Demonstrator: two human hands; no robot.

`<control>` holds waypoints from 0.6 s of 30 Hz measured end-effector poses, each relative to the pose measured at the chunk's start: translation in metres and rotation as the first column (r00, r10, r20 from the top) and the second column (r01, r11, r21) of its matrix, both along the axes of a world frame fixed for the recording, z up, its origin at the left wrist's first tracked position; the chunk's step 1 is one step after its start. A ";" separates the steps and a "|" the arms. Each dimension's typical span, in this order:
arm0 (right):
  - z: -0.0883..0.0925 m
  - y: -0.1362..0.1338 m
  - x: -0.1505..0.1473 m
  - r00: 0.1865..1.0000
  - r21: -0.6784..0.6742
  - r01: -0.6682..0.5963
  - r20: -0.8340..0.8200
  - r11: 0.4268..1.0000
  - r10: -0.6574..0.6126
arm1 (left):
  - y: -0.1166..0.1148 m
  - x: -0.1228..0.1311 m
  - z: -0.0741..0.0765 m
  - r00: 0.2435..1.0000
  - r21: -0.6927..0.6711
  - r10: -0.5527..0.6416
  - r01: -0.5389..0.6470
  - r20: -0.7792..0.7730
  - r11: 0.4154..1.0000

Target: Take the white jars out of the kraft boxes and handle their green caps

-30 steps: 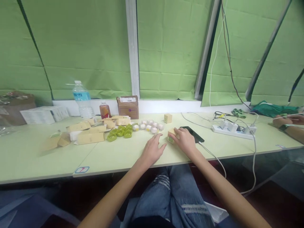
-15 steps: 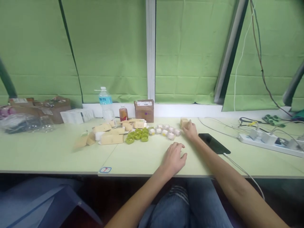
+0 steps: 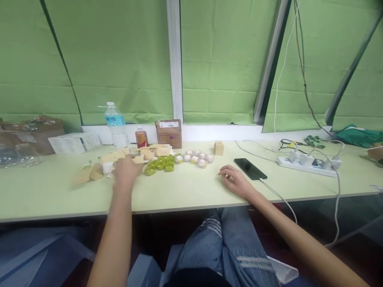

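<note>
Left hand (image 3: 127,170) has moved onto flat cartons (image 3: 116,159), grip unclear; right hand (image 3: 236,181) released; one cube box (image 3: 218,148).

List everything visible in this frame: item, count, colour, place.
flat cartons: several, tan, table left of centre
green trays: about five, beside the cartons
small jars: about seven, whitish, mid-table
cube box: one, tan, behind the jars
phone: one, black, cabled
water bottle: one, clear, by the window
power strip: one, white, right
left hand: over the cartons, blurred
right hand: resting on the table, empty
</note>
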State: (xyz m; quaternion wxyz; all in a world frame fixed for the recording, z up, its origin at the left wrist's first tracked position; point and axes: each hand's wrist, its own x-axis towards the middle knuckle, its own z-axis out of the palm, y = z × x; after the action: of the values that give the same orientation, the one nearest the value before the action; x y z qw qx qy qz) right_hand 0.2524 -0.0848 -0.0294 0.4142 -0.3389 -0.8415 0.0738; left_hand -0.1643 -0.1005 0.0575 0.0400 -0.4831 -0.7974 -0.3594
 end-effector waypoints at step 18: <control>0.000 -0.001 0.000 0.999 -0.066 0.035 -0.003 0.997 -0.035 | -0.011 -0.038 -0.018 0.966 -0.172 0.173 -0.140 0.190 0.975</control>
State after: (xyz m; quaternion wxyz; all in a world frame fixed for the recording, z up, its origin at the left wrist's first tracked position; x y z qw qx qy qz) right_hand 0.2525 -0.0860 -0.0290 0.4059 -0.3669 -0.8316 0.0950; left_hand -0.2023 -0.1113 0.0393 -0.0517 -0.3807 -0.8588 -0.3389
